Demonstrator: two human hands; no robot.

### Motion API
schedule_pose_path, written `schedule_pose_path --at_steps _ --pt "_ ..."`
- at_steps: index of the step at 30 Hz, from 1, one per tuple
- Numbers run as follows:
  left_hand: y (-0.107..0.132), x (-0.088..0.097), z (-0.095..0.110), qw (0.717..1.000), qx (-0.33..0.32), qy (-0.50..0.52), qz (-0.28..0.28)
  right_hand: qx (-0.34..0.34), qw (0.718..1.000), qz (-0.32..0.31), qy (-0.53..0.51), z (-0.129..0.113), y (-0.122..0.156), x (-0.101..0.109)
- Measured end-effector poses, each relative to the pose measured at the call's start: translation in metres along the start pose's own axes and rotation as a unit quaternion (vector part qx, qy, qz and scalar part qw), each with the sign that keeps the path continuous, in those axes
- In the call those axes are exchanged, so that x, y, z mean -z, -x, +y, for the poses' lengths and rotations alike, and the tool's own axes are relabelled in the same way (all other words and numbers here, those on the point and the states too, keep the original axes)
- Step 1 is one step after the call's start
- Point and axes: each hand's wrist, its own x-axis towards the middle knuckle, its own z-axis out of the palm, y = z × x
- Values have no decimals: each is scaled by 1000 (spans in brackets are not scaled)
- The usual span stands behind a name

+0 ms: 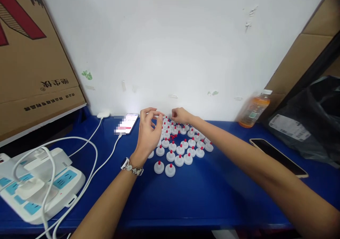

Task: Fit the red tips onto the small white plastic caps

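Observation:
Many white round caps with red tips [170, 170] stand on the blue table, most of them upright. Among them lies a small cluster of loose red pieces [174, 137]. At the left edge of the group is my left hand [148, 131], a watch and a patterned bracelet on its wrist; thumb and index finger meet in a pinch, and whatever is between them is too small to make out. My right hand [181, 115] reaches over to the back of the group, near the wall. Its fingers are curled closed, hiding anything they hold.
A lit phone [129, 123] lies at the back left, with white cables and a power strip [53, 186] nearer. On the right are an orange drink bottle [253, 109], a dark phone [278, 157] and a black plastic bag [305, 115]. Cardboard boxes [34, 62] flank the white wall.

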Motion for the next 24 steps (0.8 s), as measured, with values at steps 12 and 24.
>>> schedule_pose_path --at_steps 12,24 --pt "1 -1 -3 997 6 -39 -61 -141 989 24 42 -16 -22 9" --pt "15 -19 -8 959 -79 -144 -231 27 932 95 -348 -50 113 31"
